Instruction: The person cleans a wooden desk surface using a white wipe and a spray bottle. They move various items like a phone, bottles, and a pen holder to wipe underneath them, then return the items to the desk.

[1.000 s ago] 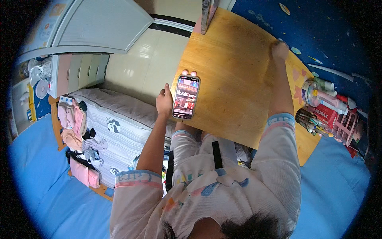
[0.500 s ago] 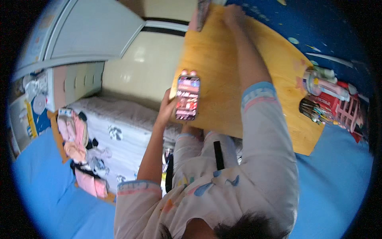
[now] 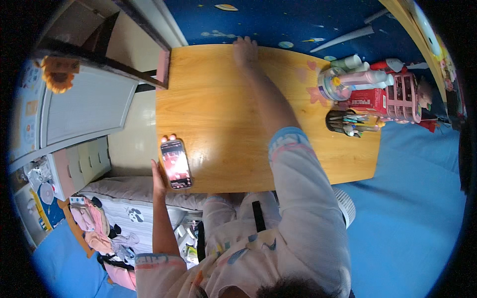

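A smartphone [image 3: 176, 164] with a lit, colourful screen and two small round pink bumps above its top edge is over the left front part of the wooden table [image 3: 213, 119]. My left hand [image 3: 159, 181] grips it along its left side; most of the fingers are hidden behind the phone. My right arm stretches across the tabletop, and my right hand [image 3: 245, 51] rests at the far edge by the blue wall. Its fingers point toward the wall, slightly apart, with no object visible in them.
On the right of the table stand a black pen holder [image 3: 343, 121] full of pens, a clear jar [image 3: 332, 84], a red box [image 3: 368, 101] and a pink basket [image 3: 403, 99]. A dark post frame [image 3: 162, 69] meets the table's far left corner. Left lies a bed [image 3: 134, 216] with clothes.
The view has shifted, showing more of the table and wall. My left hand still holds the phone, whose screen picture differs. My right hand stays at the table's far edge, now sharper.
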### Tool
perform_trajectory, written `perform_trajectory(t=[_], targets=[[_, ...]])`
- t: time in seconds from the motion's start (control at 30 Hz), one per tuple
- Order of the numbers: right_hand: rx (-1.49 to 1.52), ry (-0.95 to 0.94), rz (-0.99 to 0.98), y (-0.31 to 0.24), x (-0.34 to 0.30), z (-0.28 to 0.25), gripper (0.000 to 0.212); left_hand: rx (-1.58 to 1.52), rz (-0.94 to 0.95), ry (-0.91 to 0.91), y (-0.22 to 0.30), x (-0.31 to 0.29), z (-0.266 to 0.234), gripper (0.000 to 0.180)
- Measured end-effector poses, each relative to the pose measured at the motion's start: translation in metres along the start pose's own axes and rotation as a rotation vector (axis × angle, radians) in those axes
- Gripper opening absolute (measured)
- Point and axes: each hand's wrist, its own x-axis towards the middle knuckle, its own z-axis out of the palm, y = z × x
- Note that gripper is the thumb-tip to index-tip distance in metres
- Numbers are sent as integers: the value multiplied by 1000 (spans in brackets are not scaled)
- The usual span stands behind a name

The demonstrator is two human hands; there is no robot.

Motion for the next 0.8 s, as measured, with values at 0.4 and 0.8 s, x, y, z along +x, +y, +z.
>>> perform_trajectory(t=[0.4, 0.8], targets=[[-199, 132, 107, 191, -42, 7, 20, 21, 11, 75, 7, -3, 38, 77], [-55, 23, 236, 228, -55, -3, 26, -30, 28, 52, -3, 2, 23, 77]])
